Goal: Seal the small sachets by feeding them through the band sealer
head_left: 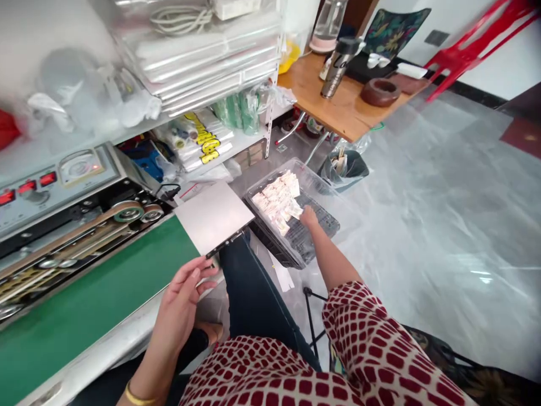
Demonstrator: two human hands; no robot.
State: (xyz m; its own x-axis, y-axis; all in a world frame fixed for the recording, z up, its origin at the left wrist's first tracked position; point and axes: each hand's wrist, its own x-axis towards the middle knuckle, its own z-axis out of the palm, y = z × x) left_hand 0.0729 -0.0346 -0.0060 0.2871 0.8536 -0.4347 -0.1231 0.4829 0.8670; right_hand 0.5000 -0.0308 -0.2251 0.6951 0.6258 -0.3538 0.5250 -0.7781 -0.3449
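My right hand (309, 216) reaches into a clear plastic bin (319, 179) on the right, its fingers closed on the end of a small pale printed packet (295, 210). Beside it is a heap of similar packets (274, 194), over a dark grid-like base (303, 239). My left hand (190, 285) is raised by the corner of a flat metal plate (214, 217), at the end of a green conveyor belt (114, 282). Its fingers are loosely curled and apart, with nothing visible between them.
A belt-driven machine with red switches (27, 186) runs along the left. Above it, a shelf (243, 148) carries plastic bags and wrapped stock. Behind the bin stand a lined waste bin (353, 166) and a wooden table (342, 115) with a tumbler (336, 70).
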